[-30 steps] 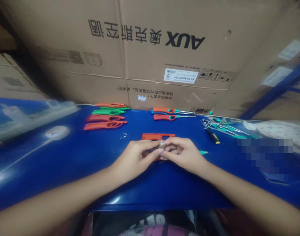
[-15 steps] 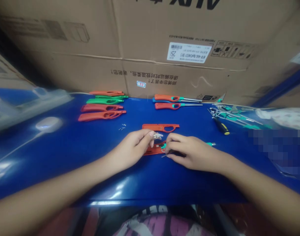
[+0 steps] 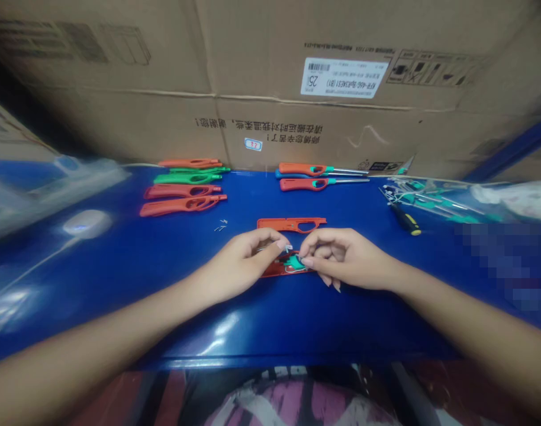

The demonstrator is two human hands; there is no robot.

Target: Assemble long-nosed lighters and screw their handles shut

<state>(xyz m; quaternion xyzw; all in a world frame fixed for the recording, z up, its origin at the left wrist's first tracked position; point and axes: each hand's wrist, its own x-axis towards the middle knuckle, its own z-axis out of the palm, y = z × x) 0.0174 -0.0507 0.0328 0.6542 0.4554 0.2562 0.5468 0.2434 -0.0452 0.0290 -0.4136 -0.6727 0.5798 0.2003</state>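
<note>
My left hand (image 3: 253, 257) is closed in a pinch on a small whitish piece (image 3: 289, 248), whose kind I cannot make out. Just below its fingertips lies a red lighter casing half (image 3: 273, 272) with a green insert (image 3: 297, 262) and a thin white wire inside. My right hand (image 3: 341, 257) has thumb and forefinger pressed together at the right part of this casing, hiding that end; what they grip, if anything, is hidden. Behind both hands an orange lighter casing half (image 3: 290, 225) rests on the blue table (image 3: 199, 319).
Red and green casings (image 3: 182, 206) lie at the back left, near several small screws (image 3: 221, 225). Long-nosed lighters (image 3: 302, 184) lie at the back middle. Right of them are a screwdriver (image 3: 406, 221) and green-and-metal lighter parts (image 3: 439, 200). A cardboard box (image 3: 155, 124) stands behind.
My right hand has turned, bringing its thumb and forefinger together over the green insert. My left hand has come slightly right with the whitish piece. The view has shifted a little.
</note>
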